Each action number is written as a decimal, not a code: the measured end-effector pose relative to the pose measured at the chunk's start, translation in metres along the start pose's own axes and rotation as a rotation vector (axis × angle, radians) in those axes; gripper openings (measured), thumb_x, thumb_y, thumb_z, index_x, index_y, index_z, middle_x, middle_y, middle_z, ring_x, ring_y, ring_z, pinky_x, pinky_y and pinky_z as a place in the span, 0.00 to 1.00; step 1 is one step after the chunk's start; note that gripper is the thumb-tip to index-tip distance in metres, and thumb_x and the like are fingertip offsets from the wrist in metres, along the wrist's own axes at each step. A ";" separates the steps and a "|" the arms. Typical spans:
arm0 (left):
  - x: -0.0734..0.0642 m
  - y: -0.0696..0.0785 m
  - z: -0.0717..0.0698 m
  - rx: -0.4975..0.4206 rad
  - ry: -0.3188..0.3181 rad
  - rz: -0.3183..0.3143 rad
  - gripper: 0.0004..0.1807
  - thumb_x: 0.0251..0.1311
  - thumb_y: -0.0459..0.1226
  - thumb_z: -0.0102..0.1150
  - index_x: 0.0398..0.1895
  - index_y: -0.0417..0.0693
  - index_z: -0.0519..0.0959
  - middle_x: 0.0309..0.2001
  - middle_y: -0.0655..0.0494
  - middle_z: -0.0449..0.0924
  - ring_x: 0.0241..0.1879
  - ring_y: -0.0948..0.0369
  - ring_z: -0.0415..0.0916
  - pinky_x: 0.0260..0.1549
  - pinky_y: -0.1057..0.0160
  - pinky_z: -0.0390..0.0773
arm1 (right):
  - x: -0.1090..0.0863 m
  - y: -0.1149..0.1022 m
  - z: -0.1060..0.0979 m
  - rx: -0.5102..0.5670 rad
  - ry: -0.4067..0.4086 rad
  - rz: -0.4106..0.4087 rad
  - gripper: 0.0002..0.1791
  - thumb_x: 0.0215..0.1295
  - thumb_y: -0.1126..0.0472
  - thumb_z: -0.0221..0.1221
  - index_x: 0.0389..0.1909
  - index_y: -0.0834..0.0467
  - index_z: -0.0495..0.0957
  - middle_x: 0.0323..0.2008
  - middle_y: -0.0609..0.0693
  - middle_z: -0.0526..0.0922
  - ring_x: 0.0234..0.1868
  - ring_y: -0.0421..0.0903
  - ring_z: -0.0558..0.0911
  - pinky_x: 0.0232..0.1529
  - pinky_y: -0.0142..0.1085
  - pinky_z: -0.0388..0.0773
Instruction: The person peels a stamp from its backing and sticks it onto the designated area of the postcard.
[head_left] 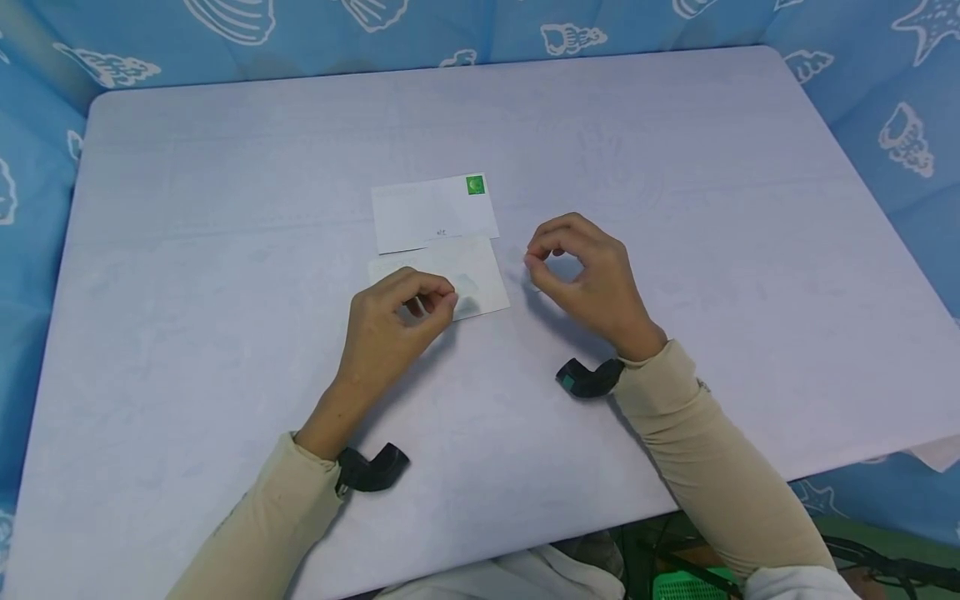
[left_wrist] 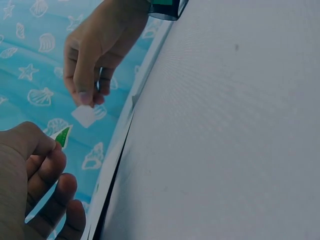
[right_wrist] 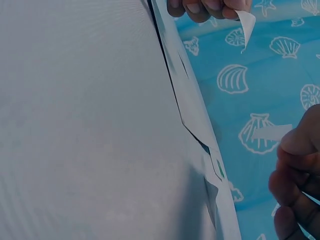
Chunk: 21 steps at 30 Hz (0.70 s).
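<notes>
My left hand point(head_left: 393, 329) is above the nearer envelope point(head_left: 483, 279), covering part of it in the head view. Between its thumb and forefinger it pinches a small green stamp point(left_wrist: 63, 136) with a white edge, seen from its pale side point(right_wrist: 247, 27) in the right wrist view. To the right of the envelopes, my right hand point(head_left: 588, 271) is raised over the table and pinches a small white square of paper point(left_wrist: 84, 116). A farther envelope point(head_left: 427, 212) lies flat, its upper right corner bearing a green stamp point(head_left: 476, 184). The two envelopes meet edge to edge.
A white cloth covers the table point(head_left: 225, 333). Blue curtains point(head_left: 315, 42) with white shell prints hang around it. Each wrist wears a black camera point(head_left: 371, 468). Below the near edge, a green basket point(head_left: 693, 585) shows at the lower right.
</notes>
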<state>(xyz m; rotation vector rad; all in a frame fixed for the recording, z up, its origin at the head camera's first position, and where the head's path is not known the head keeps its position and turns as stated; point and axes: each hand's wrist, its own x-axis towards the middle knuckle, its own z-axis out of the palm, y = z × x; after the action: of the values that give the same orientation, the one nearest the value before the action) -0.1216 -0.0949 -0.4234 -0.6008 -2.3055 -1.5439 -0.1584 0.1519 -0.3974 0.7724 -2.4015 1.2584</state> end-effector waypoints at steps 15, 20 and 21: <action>0.000 -0.001 0.001 -0.007 -0.007 -0.021 0.04 0.59 0.28 0.66 0.34 0.45 0.86 0.29 0.58 0.81 0.30 0.65 0.75 0.30 0.65 0.78 | -0.002 0.020 -0.006 -0.019 -0.069 0.048 0.06 0.61 0.72 0.64 0.31 0.58 0.84 0.38 0.47 0.83 0.37 0.44 0.78 0.40 0.39 0.75; 0.001 0.000 0.001 -0.011 -0.011 -0.031 0.04 0.59 0.28 0.66 0.34 0.45 0.86 0.29 0.59 0.81 0.30 0.65 0.75 0.31 0.65 0.78 | -0.002 0.023 -0.007 -0.032 -0.091 0.063 0.05 0.62 0.72 0.64 0.31 0.58 0.84 0.38 0.47 0.82 0.38 0.43 0.79 0.41 0.39 0.76; 0.001 0.000 0.000 -0.011 -0.012 -0.031 0.04 0.59 0.28 0.66 0.34 0.45 0.85 0.29 0.59 0.81 0.30 0.65 0.75 0.31 0.65 0.78 | -0.002 0.024 -0.008 -0.034 -0.097 0.067 0.05 0.62 0.72 0.64 0.31 0.58 0.84 0.38 0.46 0.82 0.38 0.42 0.78 0.41 0.39 0.76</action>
<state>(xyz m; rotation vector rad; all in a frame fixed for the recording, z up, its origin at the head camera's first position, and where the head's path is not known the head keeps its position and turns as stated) -0.1220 -0.0943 -0.4231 -0.5804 -2.3269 -1.5725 -0.1707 0.1700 -0.4099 0.7653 -2.5395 1.2280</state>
